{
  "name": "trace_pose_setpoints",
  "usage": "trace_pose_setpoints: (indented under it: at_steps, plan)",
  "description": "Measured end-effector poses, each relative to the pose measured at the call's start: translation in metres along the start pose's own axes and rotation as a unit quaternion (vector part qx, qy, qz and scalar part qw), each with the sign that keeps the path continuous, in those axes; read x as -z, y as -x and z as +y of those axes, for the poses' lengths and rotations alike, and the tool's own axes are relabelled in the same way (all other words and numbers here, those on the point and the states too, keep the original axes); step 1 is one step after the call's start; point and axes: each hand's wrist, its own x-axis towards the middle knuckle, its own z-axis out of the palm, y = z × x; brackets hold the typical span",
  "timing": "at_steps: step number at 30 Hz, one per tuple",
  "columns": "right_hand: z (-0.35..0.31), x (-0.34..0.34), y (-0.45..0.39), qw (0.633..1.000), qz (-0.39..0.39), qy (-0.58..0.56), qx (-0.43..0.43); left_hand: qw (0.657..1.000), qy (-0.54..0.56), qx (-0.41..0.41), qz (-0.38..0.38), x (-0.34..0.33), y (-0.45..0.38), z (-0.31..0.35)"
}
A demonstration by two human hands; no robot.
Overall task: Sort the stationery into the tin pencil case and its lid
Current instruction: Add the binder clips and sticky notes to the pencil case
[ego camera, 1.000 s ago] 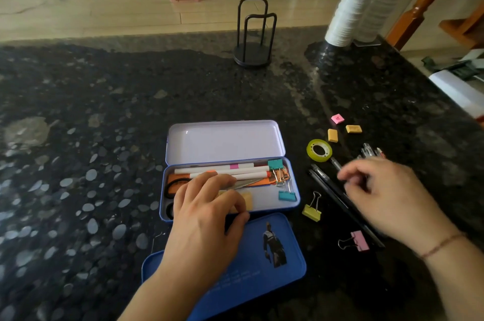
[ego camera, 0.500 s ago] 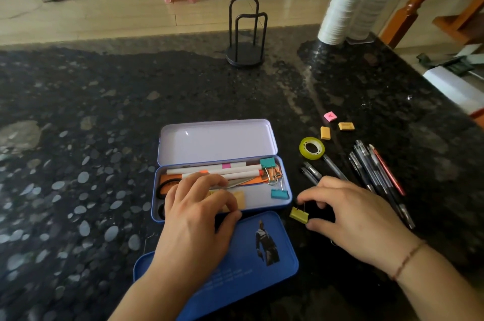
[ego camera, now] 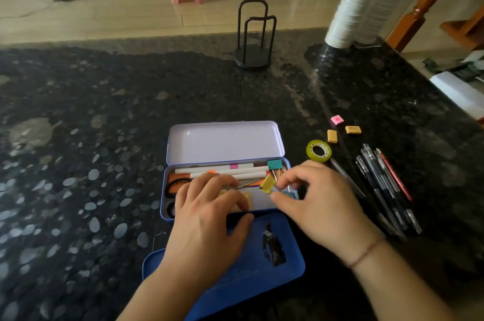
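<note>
The open tin pencil case (ego camera: 165, 191) lies on the dark counter, its pale lid (ego camera: 225, 142) hinged back. Inside are white markers (ego camera: 222, 167), orange scissors (ego camera: 178, 180) and a teal binder clip (ego camera: 274, 164). My right hand (ego camera: 318, 202) pinches a yellow binder clip (ego camera: 267, 184) over the case's right end. My left hand (ego camera: 209, 218) rests on the case's front part, fingers loosely curled over a yellow eraser (ego camera: 247, 200). A blue tin lid (ego camera: 277, 263) lies nearer me, partly under my left arm.
Right of the case lie a green tape roll (ego camera: 318, 151), two orange erasers (ego camera: 332, 136), a pink eraser (ego camera: 337, 119) and several dark pens (ego camera: 385, 184). A black wire stand (ego camera: 253, 56) and stacked white cups (ego camera: 351, 9) stand at the back.
My right hand left the pens, picked up the yellow binder clip from the counter and carried it left over the case. My left hand stayed on the case.
</note>
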Motion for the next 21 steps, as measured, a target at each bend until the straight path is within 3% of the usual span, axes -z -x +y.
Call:
trace_pose_setpoints:
  at_steps: [6,15,18,21]
  plan:
    - [-0.007,-0.023,-0.005,0.986,0.023,0.153,-0.059,1.000,0.020,0.000,0.014,0.000,-0.001,-0.002]
    - [-0.007,-0.025,-0.012,0.984,0.030,0.164,-0.059,1.000,0.008,-0.008,0.008,0.000,-0.001,-0.005]
    - [-0.005,-0.009,-0.012,0.990,0.071,0.102,-0.062,0.998,-0.035,-0.055,-0.028,0.001,-0.003,-0.004]
    - [0.013,0.024,-0.001,0.990,0.074,0.108,-0.060,0.991,-0.056,-0.096,-0.074,0.002,-0.003,0.000]
